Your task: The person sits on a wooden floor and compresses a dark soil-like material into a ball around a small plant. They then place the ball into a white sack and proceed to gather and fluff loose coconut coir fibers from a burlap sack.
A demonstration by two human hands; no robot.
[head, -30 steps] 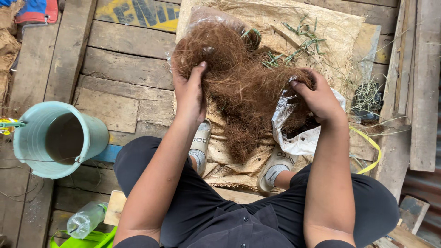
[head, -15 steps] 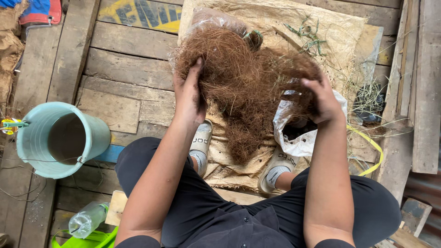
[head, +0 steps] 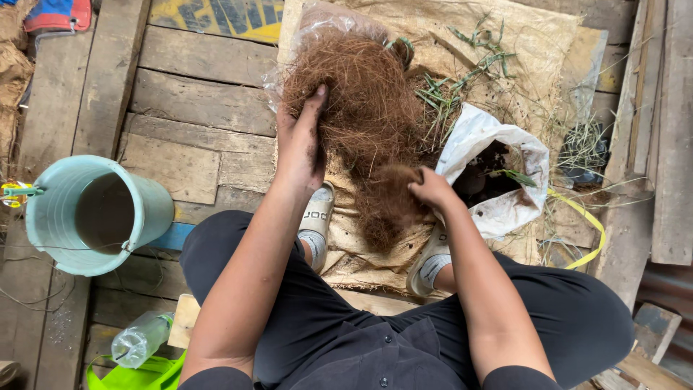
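Note:
A big tangle of brown coconut fibre [head: 364,108] lies on a burlap sack [head: 534,50] in front of my feet. My left hand [head: 302,141] presses against the left side of the pile, fingers spread into the fibre. My right hand [head: 432,189] pinches a hanging clump of fibre [head: 386,206] at the pile's lower end. A white plastic bag [head: 484,155] holding dark soil sits open just right of my right hand. A clear plastic bag [head: 325,22] shows behind the pile.
A pale green bucket [head: 97,213] stands on the wooden planks at left. A plastic bottle [head: 141,338] and a lime green bag [head: 137,372] lie near my left knee. Green grass cuttings [head: 462,68] lie on the sack. A yellow strap [head: 585,220] runs at right.
My right hand has come off the pile's right side, moved left and down, and pinched a lower clump. The white soil bag is now uncovered. My left hand stays on the pile.

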